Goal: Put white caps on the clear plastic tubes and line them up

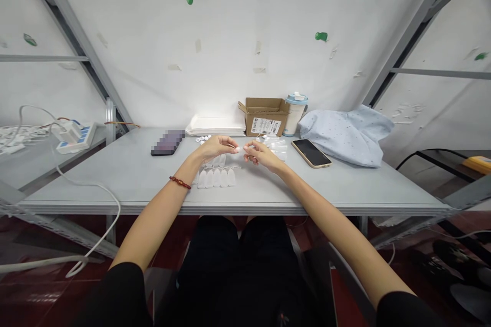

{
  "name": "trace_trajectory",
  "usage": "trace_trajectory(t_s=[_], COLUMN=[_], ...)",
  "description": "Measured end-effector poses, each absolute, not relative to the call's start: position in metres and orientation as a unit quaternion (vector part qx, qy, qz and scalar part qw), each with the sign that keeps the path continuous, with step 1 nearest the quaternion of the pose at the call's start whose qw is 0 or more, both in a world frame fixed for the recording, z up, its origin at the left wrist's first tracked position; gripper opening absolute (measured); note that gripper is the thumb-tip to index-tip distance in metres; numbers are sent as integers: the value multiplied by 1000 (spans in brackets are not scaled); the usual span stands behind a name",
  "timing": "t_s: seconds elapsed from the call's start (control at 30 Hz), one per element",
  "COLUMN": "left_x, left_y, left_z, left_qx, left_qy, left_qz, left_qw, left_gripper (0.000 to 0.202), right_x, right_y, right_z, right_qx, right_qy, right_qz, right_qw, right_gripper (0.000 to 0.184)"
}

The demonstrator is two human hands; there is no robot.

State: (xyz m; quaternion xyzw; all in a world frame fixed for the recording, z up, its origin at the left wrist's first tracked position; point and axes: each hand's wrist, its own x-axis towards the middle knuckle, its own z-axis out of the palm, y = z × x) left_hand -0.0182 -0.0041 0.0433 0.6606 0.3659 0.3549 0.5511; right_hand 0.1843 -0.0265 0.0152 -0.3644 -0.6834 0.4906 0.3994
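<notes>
My left hand (215,147) hovers over the grey table (126,173) with its fingers pinched on a small white cap (238,149). My right hand (260,156) faces it a few centimetres away, fingers curled on a small clear piece that I cannot make out well. Below the hands lies a row of several small clear plastic vials (215,178). A few loose white caps (202,138) lie behind my left hand. More clear vials (276,146) are piled behind my right hand. A red bead bracelet (180,182) is on my left wrist.
A dark phone (168,142) lies at the left, another phone (311,153) face up at the right. At the back stand a white tray stack (215,125), an open cardboard box (264,116), a lidded cup (295,112) and a light blue cloth (347,133). A power strip (75,136) with cables sits far left.
</notes>
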Motion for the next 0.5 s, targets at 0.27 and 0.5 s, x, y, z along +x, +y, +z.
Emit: trace_trajectory(t_s=[0.27, 0.5], left_x=[-15, -16], left_y=[-3, -5], left_z=[42, 43], left_qx=[651, 667], left_qy=[335, 402], left_qz=[372, 280], left_qw=[570, 561], left_gripper=[30, 42], right_x=[183, 182], right_y=[-26, -25], right_z=[17, 14], right_qx=[-354, -355], right_qy=[-656, -658], right_qz=[516, 511], right_qw=[421, 424], right_gripper=[37, 38])
